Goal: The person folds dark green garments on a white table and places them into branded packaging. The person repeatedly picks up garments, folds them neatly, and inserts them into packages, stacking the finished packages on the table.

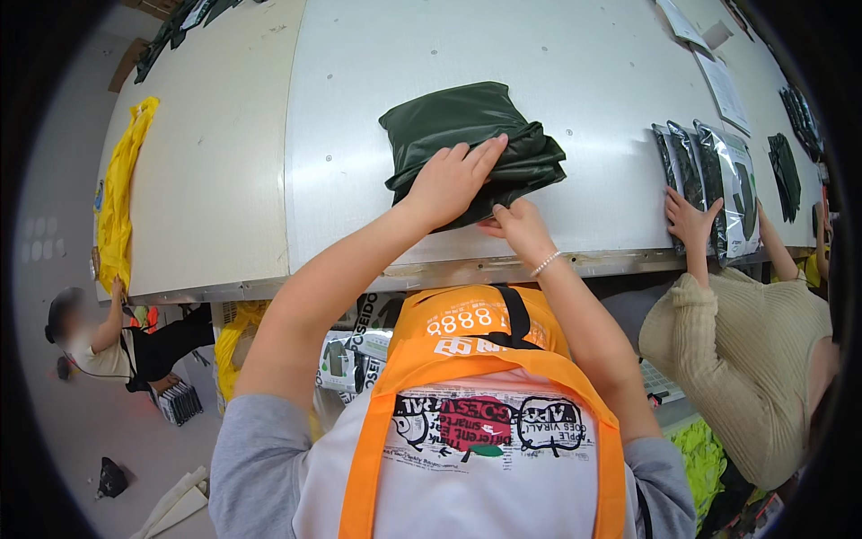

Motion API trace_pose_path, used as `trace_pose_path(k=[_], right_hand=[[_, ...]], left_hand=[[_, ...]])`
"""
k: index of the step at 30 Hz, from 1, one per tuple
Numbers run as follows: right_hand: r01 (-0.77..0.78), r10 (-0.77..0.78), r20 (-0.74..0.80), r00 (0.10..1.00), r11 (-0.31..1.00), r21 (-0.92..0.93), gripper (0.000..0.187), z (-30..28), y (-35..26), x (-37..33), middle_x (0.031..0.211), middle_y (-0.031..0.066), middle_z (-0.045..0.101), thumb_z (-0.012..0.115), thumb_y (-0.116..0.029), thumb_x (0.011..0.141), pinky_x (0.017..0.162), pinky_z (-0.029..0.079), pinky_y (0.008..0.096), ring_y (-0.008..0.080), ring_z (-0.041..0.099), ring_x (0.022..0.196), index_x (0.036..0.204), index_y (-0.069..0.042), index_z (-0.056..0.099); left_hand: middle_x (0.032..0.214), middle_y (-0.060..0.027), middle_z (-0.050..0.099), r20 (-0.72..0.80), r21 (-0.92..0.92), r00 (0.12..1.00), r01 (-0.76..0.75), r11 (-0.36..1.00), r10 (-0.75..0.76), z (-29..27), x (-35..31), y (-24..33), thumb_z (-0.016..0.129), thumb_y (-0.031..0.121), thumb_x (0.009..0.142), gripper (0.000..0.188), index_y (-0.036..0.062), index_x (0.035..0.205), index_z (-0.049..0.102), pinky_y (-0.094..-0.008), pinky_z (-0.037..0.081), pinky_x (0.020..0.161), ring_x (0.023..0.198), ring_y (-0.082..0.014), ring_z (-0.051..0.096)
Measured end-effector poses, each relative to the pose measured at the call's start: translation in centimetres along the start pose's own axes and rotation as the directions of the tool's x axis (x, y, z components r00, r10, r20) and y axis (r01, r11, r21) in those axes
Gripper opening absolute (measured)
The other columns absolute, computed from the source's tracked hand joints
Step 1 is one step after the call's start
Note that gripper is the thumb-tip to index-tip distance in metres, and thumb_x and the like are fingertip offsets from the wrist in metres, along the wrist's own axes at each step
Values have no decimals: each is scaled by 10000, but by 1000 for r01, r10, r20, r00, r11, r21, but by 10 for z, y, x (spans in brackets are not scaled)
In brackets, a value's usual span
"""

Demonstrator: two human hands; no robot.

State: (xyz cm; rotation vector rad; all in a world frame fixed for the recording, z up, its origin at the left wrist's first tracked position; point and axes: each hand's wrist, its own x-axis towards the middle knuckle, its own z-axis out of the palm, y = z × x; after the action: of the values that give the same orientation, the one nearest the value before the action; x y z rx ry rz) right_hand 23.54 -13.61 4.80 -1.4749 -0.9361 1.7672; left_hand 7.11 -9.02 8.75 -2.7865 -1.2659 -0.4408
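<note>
A folded bundle of shiny dark green fabric (458, 121) lies on the pale worktable in front of me, flat at its far side and bunched in loose folds on the near right. My left hand (452, 180) rests on top of these folds with its fingers stretched out. At the bundle's near edge, my right hand (523, 229) has its fingers closed on the fabric, and some fingertips are hidden beneath it. Whether the bundle is a garment or something else, I cannot tell.
On the right, another person's hands hold several clear-bagged dark packs (718, 184). Paper sheets (721, 90) and a dark folded piece (784, 178) lie beyond. A yellow garment (126, 193) hangs along the left end, a person beside it. The metal table edge (359, 277) runs before me.
</note>
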Motion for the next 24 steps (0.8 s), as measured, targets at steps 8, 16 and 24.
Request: trace_pose_path(k=[8,16,24], right_hand=[[344,-547,291,785,-6,-939,194,4,-15,23,919,131,663,538,-55,803,764,518,358,273,607,928,969,-10,629],[226,-654,283,702,-173,-959,115,-39,-15,6,749,30,628,618,-202,798,726,449,349,221,561,878,739,-115,667],[421,-490,589,643,-417,-806,139,-87,-52,-5,747,-4,589,663,-267,761,692,394,308,181,538,835,726,-137,629]], left_hand=[[1204,-63,571,-36,-214,999,6,977,-14,-9,19,-15,596,77,818,557,127,1346,423,-389,494,754,876,-284,560],[1338,7,510,9,-119,998,-53,992,54,14,17,-15,589,21,734,461,136,1181,579,-350,501,719,844,-249,552],[1192,-117,590,289,276,924,-330,903,250,54,5,49,536,173,789,252,45,980,640,-322,461,756,901,-238,535]])
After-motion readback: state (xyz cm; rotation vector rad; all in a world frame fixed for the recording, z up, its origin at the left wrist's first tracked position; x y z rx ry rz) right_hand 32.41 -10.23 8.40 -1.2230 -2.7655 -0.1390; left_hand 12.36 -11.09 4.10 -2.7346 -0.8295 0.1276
